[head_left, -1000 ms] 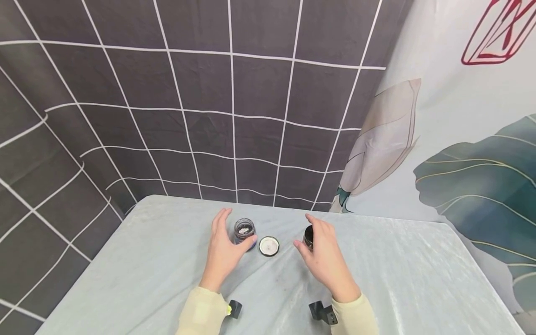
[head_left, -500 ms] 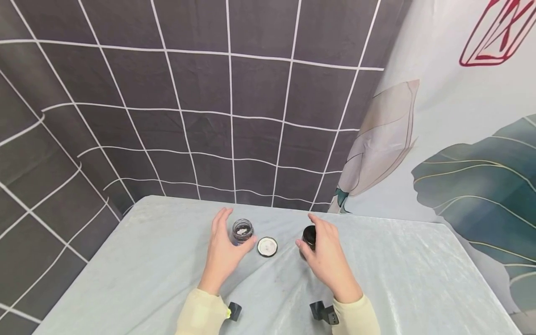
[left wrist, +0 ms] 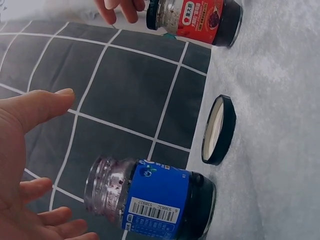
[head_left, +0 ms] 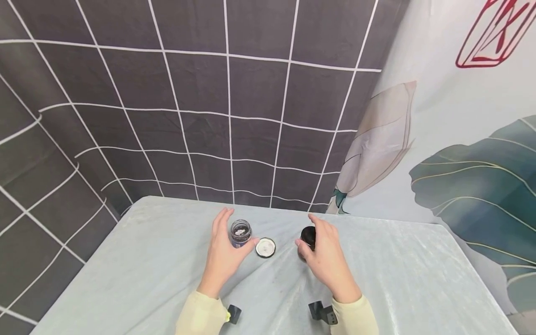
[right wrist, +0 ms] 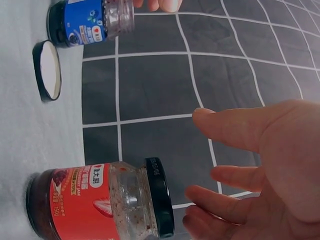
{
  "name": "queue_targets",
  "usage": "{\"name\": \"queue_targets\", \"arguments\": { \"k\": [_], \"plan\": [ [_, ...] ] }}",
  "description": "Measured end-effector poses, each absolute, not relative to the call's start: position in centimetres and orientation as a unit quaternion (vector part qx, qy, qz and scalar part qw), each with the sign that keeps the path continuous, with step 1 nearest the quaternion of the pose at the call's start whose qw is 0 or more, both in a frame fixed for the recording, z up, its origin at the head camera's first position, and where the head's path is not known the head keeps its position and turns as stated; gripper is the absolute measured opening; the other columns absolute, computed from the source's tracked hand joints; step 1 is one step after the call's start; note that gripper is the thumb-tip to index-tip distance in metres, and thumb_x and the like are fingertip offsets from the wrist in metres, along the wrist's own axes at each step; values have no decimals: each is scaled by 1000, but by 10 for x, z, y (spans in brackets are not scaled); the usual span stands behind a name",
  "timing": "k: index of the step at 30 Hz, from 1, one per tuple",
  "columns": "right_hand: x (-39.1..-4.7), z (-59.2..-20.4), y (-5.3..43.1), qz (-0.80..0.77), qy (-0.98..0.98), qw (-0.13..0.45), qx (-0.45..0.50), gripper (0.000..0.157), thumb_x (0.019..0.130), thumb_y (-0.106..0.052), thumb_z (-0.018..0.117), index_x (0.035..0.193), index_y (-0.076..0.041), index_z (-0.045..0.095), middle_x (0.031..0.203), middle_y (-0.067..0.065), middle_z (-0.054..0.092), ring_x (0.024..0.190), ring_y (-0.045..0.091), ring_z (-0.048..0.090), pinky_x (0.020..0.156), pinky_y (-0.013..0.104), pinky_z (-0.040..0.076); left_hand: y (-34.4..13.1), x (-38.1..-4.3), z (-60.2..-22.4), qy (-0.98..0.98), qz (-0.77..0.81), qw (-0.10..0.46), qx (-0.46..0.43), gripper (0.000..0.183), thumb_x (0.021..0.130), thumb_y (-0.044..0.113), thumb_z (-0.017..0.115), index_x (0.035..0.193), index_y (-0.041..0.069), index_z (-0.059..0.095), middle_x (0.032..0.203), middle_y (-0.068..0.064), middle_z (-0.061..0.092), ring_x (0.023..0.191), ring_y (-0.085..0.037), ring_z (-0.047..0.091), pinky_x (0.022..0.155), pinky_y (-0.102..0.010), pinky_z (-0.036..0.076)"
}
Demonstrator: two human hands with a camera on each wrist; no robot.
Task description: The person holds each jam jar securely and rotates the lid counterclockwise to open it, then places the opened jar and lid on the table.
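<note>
A blue-labelled jam jar [head_left: 240, 235] stands uncapped on the table, dark jam in its lower part. My left hand [head_left: 221, 256] hovers around it, thumb and fingers spread; the left wrist view shows a gap between that hand and the glass neck of the jar [left wrist: 157, 200]. Right beside it lies a loose black-rimmed lid [head_left: 265, 247], its white inside facing up. Further right is a red-labelled jam jar [right wrist: 85, 205] with its black lid [right wrist: 160, 197] on. My right hand [head_left: 328, 256] is held near this one, fingers apart and grasping nothing.
A pale, slightly wrinkled cloth [head_left: 138, 270] covers the table. Behind it hangs a dark cloth with a white grid [head_left: 205, 130], and a white leaf-patterned curtain [head_left: 439, 116] at the right. Each wrist carries a small black camera mount.
The head view has shifted slightly, so jars and loose lid appear a little further left. Both hands keep their spread pose; slightly more of the red-labelled jar's black lid shows.
</note>
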State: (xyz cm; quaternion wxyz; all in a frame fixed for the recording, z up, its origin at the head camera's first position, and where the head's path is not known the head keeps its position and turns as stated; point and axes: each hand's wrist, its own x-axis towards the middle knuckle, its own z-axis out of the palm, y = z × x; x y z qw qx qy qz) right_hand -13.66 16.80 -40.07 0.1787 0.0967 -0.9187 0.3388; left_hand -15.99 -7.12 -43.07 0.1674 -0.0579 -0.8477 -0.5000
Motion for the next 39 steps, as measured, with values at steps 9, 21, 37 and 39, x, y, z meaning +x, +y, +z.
{"name": "queue_targets", "arguments": {
  "k": [9,21,37,39],
  "plan": [
    [-136,-399,171,341,-919,177,87,61,89,-10,74,141,7,46,134,27,55,128,47,42,105,58,37,-67,-157,-423,-850,-491,175,-75,92,75,26,89,150,8,40,159,-13,31,145,-33,34,114,-52,33],
    [-136,-398,174,344,-919,176,76,61,89,-11,74,141,7,47,134,28,54,129,47,42,106,58,36,-53,-156,-417,-852,-488,168,-89,93,73,28,90,150,8,41,159,-10,33,144,-30,35,116,-49,32],
    [-137,-400,174,333,-924,178,64,61,89,-14,74,140,8,48,133,29,55,128,48,43,106,59,36,-36,-157,-420,-847,-492,160,-122,90,73,26,89,149,9,43,157,-10,36,142,-29,39,113,-49,36],
    [-137,-400,175,333,-924,179,63,61,89,-14,75,140,8,48,133,29,55,128,48,44,106,59,36,-34,-157,-420,-846,-492,159,-130,89,73,26,89,148,8,43,156,-12,37,141,-31,40,112,-51,36]
  ]
}}
